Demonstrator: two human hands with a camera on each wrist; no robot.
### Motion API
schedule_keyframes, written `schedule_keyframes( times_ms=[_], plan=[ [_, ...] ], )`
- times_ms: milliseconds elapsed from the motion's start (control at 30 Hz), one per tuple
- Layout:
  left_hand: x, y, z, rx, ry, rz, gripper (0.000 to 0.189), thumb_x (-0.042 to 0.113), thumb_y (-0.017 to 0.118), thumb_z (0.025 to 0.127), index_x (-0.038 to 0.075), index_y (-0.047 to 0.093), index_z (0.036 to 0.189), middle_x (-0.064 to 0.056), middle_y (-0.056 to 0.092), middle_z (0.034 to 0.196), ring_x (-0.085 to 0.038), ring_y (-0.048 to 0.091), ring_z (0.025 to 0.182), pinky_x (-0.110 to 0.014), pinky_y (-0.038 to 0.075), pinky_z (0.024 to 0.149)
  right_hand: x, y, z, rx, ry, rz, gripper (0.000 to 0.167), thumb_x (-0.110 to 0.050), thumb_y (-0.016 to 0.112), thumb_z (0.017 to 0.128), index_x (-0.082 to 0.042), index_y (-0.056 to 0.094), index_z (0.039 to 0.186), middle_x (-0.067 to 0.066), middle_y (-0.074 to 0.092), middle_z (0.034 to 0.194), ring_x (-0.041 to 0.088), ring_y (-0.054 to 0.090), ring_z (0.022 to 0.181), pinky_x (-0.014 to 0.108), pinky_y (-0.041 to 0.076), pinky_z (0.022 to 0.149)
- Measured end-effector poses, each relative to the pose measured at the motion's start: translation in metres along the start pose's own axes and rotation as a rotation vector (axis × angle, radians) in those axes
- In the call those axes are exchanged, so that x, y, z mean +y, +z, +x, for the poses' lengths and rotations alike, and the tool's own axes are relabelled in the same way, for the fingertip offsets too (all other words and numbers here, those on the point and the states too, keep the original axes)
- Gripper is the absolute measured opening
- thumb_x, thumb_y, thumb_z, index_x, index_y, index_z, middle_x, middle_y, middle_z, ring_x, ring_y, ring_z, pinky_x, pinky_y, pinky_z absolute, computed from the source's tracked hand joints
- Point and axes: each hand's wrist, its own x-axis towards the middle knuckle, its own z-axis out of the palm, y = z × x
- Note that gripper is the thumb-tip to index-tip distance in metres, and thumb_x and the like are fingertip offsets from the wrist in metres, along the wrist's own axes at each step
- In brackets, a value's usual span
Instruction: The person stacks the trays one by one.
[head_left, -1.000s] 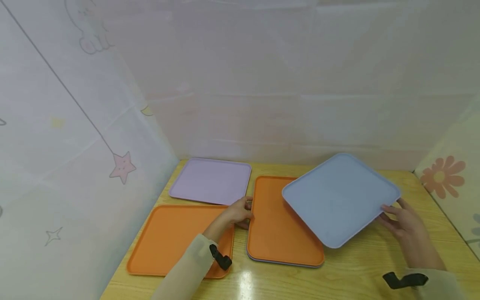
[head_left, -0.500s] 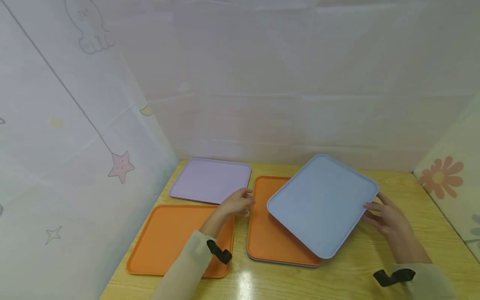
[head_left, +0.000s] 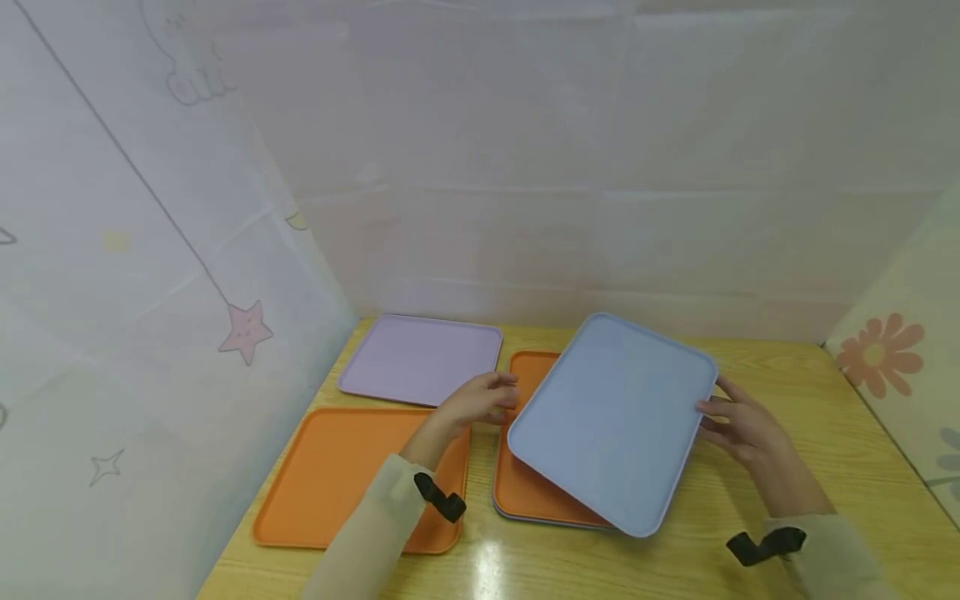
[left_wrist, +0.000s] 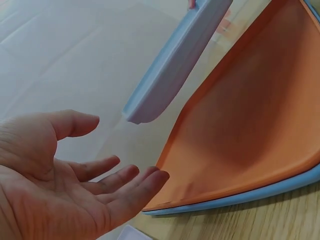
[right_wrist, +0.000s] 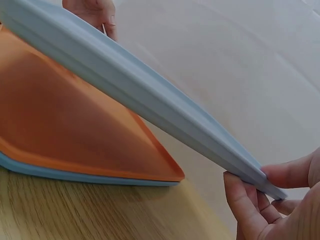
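Observation:
A light blue tray (head_left: 615, 425) is held tilted above the middle stack by my right hand (head_left: 750, 429). In the right wrist view, the thumb and fingers of that hand pinch the blue tray (right_wrist: 150, 100) along its edge. Beneath it lies an orange tray (head_left: 536, 492), stacked on a blue one (left_wrist: 240, 195) whose rim peeks out below. My left hand (head_left: 476, 400) hovers by the stack's left side with fingers loosely bent. The left wrist view shows that palm (left_wrist: 65, 185) holding nothing, apart from the raised tray.
Another orange tray (head_left: 337, 475) lies at the front left of the wooden table (head_left: 570, 567). Behind it sits a purple tray (head_left: 423, 358), near the back wall covering (head_left: 525, 208). Printed sheets bound the table on both sides.
My right hand has carried the blue tray leftward over the orange one, turning it as it comes. My left hand has lifted slightly off the stack's left edge.

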Motion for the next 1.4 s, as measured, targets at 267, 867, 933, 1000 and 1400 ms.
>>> schedule_keyframes(
  times_ms=[267,867,933,1000,1400],
  plan=[
    [0.002,0.003,0.004,-0.014,-0.008,0.019,0.057,0.028,0.059,0.102,0.003,0.043,0.151,-0.017,0.055,0.142,-0.029,0.059,0.120,-0.051,0.055,0.096,0.004,0.017,0.008,-0.089,-0.022,-0.094,0.092,0.003,0.055,0.101,-0.018,-0.009,0.163,-0.002,0.061,0.108,0.016,0.062,0.098,0.030,0.060,0.082],
    [-0.005,0.004,0.007,0.012,-0.028,0.023,0.070,0.007,0.065,0.090,0.012,0.038,0.154,-0.013,0.053,0.122,-0.023,0.061,0.094,-0.037,0.058,0.072,0.011,0.035,0.028,-0.134,-0.015,-0.298,0.087,-0.004,0.058,0.101,-0.013,-0.001,0.164,0.005,0.052,0.119,0.019,0.060,0.104,0.032,0.059,0.086],
    [-0.007,0.004,0.006,0.024,-0.031,0.020,0.071,0.004,0.066,0.089,0.011,0.038,0.154,-0.013,0.051,0.119,-0.023,0.061,0.091,-0.035,0.057,0.069,0.010,0.036,0.030,-0.139,-0.019,-0.321,0.085,-0.006,0.059,0.101,-0.011,0.001,0.163,0.006,0.053,0.120,0.019,0.060,0.105,0.033,0.059,0.088],
    [-0.007,0.005,0.005,0.040,-0.032,0.026,0.072,0.003,0.065,0.088,0.009,0.037,0.154,-0.013,0.050,0.118,-0.023,0.061,0.088,-0.034,0.056,0.067,0.010,0.036,0.032,-0.135,-0.021,-0.349,0.082,-0.008,0.059,0.102,-0.007,0.004,0.163,0.006,0.054,0.121,0.018,0.062,0.105,0.034,0.058,0.090],
    [-0.006,0.005,0.003,0.085,-0.032,-0.048,0.071,0.000,0.064,0.088,0.007,0.037,0.153,-0.022,0.054,0.130,-0.026,0.064,0.093,-0.037,0.058,0.066,0.011,0.037,0.042,-0.108,0.010,-0.377,0.079,-0.016,0.062,0.101,-0.003,0.012,0.162,0.002,0.058,0.119,0.019,0.062,0.106,0.035,0.058,0.090]
  ],
)
